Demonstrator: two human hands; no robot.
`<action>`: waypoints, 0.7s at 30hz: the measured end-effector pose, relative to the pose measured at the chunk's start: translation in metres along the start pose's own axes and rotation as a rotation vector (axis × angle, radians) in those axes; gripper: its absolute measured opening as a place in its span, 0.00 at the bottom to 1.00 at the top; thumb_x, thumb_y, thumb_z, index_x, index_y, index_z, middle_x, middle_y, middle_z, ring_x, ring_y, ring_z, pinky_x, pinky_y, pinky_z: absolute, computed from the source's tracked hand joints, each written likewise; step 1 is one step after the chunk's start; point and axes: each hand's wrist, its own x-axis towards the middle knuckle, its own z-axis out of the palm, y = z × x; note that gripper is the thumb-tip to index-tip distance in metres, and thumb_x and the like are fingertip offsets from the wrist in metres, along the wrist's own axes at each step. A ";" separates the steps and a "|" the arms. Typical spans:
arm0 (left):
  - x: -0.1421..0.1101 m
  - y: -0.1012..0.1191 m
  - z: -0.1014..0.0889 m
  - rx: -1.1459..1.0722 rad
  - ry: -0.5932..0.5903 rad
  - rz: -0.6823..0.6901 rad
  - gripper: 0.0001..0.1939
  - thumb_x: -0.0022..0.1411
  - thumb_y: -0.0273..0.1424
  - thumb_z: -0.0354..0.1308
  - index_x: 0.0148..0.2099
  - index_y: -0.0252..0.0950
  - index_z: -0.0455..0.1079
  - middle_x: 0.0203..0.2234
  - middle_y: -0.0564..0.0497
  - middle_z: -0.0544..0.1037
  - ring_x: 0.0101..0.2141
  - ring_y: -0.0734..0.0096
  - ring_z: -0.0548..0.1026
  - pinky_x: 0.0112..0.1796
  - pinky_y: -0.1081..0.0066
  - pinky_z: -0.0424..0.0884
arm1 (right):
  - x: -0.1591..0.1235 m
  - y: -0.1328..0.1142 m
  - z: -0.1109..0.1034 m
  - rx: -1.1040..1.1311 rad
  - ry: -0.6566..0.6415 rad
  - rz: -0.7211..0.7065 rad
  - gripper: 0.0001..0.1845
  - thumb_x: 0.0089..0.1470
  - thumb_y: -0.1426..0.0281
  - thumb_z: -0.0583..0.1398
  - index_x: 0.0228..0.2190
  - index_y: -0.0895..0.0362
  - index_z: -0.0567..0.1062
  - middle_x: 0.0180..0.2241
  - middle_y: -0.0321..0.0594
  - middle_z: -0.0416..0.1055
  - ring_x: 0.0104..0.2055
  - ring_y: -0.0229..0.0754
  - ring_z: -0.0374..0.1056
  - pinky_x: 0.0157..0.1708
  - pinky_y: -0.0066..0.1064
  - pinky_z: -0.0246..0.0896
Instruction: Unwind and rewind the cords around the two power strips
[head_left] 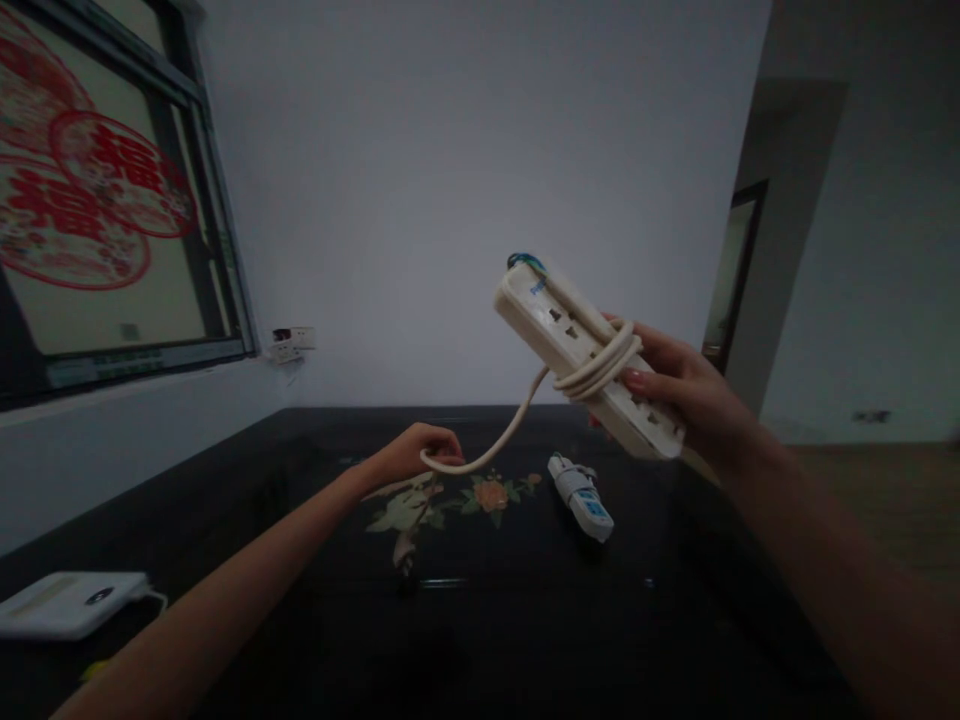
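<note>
My right hand (667, 380) grips a white power strip (547, 325) by its lower end, tilted and raised above the table. Several turns of its cream cord (600, 365) wrap around the strip's middle, and coloured wire ends stick out at the top. From the wraps a loose length of cord sags down to my left hand (424, 450), whose fingers are closed on it just above the table. A second, smaller power strip (581, 497), with its grey cord wound around it, lies on the table below my right hand.
The dark glossy table (480, 620) bears a painted flower design (491, 494). A white box-like device (71, 603) with a thin cable sits at the left. Behind are a wall with sockets (292, 343) and a window (97, 180) with red decorations.
</note>
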 end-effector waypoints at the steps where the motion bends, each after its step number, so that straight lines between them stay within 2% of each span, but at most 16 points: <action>1: -0.001 0.005 0.001 -0.002 -0.032 -0.005 0.13 0.55 0.38 0.60 0.31 0.32 0.72 0.20 0.55 0.67 0.22 0.78 0.62 0.24 0.77 0.57 | 0.005 -0.003 -0.002 -0.007 0.018 -0.020 0.36 0.44 0.64 0.64 0.57 0.48 0.63 0.45 0.42 0.72 0.31 0.43 0.73 0.23 0.33 0.71; 6: -0.009 0.045 0.000 -0.190 -0.291 -0.026 0.14 0.50 0.37 0.65 0.38 0.36 0.74 0.17 0.59 0.62 0.20 0.79 0.59 0.22 0.77 0.56 | 0.030 -0.013 -0.007 -0.027 0.049 -0.084 0.32 0.45 0.64 0.64 0.53 0.51 0.66 0.41 0.41 0.73 0.30 0.43 0.73 0.23 0.32 0.70; 9: -0.016 0.070 -0.002 -0.476 -0.530 -0.047 0.25 0.41 0.39 0.69 0.44 0.38 0.72 0.18 0.57 0.65 0.19 0.78 0.59 0.20 0.75 0.56 | 0.042 -0.014 -0.010 -0.038 0.079 -0.121 0.30 0.45 0.63 0.63 0.51 0.52 0.67 0.39 0.40 0.74 0.30 0.43 0.73 0.24 0.32 0.70; 11: -0.018 0.084 -0.001 -0.681 -0.611 -0.043 0.31 0.38 0.45 0.69 0.45 0.38 0.71 0.16 0.58 0.64 0.17 0.78 0.57 0.18 0.74 0.53 | 0.048 -0.012 -0.012 -0.029 0.087 -0.129 0.30 0.44 0.63 0.63 0.51 0.52 0.67 0.37 0.40 0.74 0.29 0.42 0.73 0.23 0.32 0.70; 13: -0.016 0.096 0.004 -0.849 -0.581 -0.021 0.30 0.43 0.52 0.64 0.44 0.38 0.69 0.12 0.60 0.59 0.14 0.80 0.51 0.15 0.74 0.49 | 0.052 -0.008 -0.010 -0.006 0.076 -0.126 0.31 0.43 0.63 0.64 0.51 0.52 0.67 0.36 0.39 0.74 0.27 0.42 0.73 0.21 0.32 0.70; 15: -0.009 0.107 0.010 -0.976 -0.496 -0.009 0.23 0.53 0.52 0.57 0.42 0.39 0.67 0.10 0.62 0.52 0.12 0.81 0.46 0.14 0.76 0.45 | 0.055 -0.004 -0.006 0.017 0.057 -0.112 0.32 0.43 0.63 0.64 0.51 0.52 0.66 0.34 0.38 0.74 0.25 0.41 0.73 0.20 0.31 0.70; 18: 0.005 0.118 0.015 -1.056 -0.399 -0.018 0.12 0.63 0.42 0.51 0.39 0.39 0.65 0.11 0.63 0.46 0.13 0.82 0.40 0.15 0.78 0.40 | 0.054 0.000 0.004 0.044 0.019 -0.080 0.34 0.43 0.63 0.64 0.53 0.53 0.64 0.33 0.38 0.74 0.25 0.42 0.73 0.20 0.31 0.70; 21: 0.020 0.118 0.015 -1.002 -0.365 -0.013 0.08 0.65 0.35 0.49 0.38 0.37 0.65 0.12 0.63 0.47 0.14 0.81 0.41 0.15 0.78 0.41 | 0.049 -0.002 0.012 0.047 -0.029 -0.050 0.38 0.43 0.62 0.64 0.56 0.52 0.62 0.36 0.40 0.74 0.25 0.41 0.72 0.20 0.31 0.70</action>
